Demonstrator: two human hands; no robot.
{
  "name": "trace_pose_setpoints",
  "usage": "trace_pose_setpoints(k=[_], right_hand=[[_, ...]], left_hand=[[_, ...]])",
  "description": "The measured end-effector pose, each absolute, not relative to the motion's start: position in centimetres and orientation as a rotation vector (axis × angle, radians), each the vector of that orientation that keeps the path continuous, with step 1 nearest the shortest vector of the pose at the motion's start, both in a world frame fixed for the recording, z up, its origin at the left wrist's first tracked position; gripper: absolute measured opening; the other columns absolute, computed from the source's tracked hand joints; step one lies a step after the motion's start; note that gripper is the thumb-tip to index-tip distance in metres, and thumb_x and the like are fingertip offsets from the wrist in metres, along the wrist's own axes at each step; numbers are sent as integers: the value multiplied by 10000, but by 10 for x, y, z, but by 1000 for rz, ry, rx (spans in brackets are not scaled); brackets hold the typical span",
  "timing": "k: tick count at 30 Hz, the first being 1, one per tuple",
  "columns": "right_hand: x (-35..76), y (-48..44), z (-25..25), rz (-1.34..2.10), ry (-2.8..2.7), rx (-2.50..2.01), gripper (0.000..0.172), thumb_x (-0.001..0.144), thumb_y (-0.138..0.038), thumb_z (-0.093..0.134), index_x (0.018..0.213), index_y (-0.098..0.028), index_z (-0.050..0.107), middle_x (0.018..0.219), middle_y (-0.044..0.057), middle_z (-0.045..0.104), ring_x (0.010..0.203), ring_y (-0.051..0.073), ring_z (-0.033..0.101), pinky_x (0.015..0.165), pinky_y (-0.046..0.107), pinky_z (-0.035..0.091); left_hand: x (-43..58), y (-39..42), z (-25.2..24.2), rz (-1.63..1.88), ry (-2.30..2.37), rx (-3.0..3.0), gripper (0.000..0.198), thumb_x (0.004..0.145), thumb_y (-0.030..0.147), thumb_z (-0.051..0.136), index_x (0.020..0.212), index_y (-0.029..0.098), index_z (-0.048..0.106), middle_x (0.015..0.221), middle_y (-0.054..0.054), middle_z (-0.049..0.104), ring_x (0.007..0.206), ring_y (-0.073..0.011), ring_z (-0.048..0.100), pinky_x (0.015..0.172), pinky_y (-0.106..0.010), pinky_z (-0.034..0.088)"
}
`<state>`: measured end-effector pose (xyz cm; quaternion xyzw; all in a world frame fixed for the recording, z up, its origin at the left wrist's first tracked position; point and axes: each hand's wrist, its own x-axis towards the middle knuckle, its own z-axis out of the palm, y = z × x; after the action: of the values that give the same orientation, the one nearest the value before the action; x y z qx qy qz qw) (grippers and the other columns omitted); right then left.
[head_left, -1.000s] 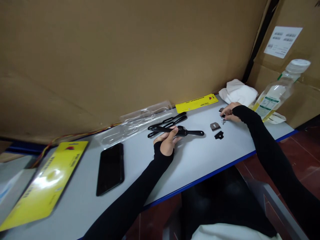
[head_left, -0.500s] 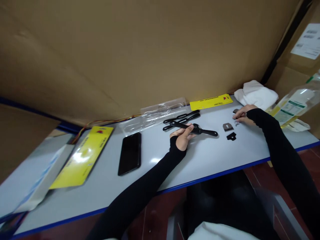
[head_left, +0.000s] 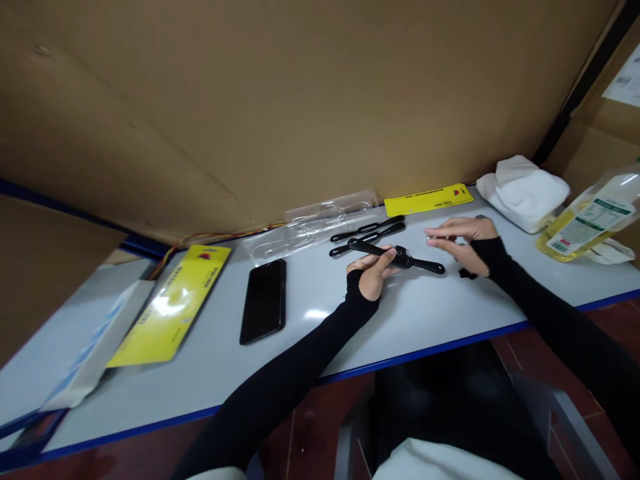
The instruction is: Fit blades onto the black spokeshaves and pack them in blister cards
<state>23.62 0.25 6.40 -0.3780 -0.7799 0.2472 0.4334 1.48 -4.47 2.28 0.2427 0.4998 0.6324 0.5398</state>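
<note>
My left hand point(head_left: 373, 273) is wrapped round a black two-handled tool point(head_left: 426, 265) above the table. To its right, my right hand point(head_left: 463, 241) hovers with thumb and fingertips close together; anything between them is too small to make out. Partly under that hand lies a small black plate point(head_left: 467, 274), and the grey metal piece seen before is hidden. Behind my left hand, two more black tool bodies point(head_left: 370, 228) rest side by side.
A black phone point(head_left: 263, 301) and a yellow card point(head_left: 167, 307) lie on the left. Clear plastic packaging point(head_left: 310, 230) and another yellow card point(head_left: 429, 201) lie along the cardboard wall. White cloth point(head_left: 524, 192) and a bottle of yellow liquid point(head_left: 585, 223) stand right.
My right hand has moved left from the small parts toward the tool in my left hand, now covering some parts. The view has shifted slightly.
</note>
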Motion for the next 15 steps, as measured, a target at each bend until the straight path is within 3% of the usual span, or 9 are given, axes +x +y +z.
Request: trace_pose_setpoints(k=[6,11,15], right_hand=[[191,-13,42,559,-1953,-775,140,971,-302,736,1040,-291,857,903,19,819,723,144,655,712,293,547],[192,0,33,329,-1946,-766,73,927,-278,792,915,-299,860,875,25,813,799,185,633,779,329,551],[194,4,30,258,-1981,-693,85,943,-260,771,933,-290,850,883,32,806,803,188,612,763,338,546]], left_hand=[[13,-44,22,1493,1220,589,412,593,270,986,925,91,821,861,-116,812,822,-275,800,802,-425,679],[18,-47,26,1518,1210,586,404,586,291,988,895,93,820,826,-105,807,785,-249,794,796,-409,681],[20,-49,28,1535,1193,592,395,598,288,984,899,94,819,825,-102,808,775,-237,789,792,-392,677]])
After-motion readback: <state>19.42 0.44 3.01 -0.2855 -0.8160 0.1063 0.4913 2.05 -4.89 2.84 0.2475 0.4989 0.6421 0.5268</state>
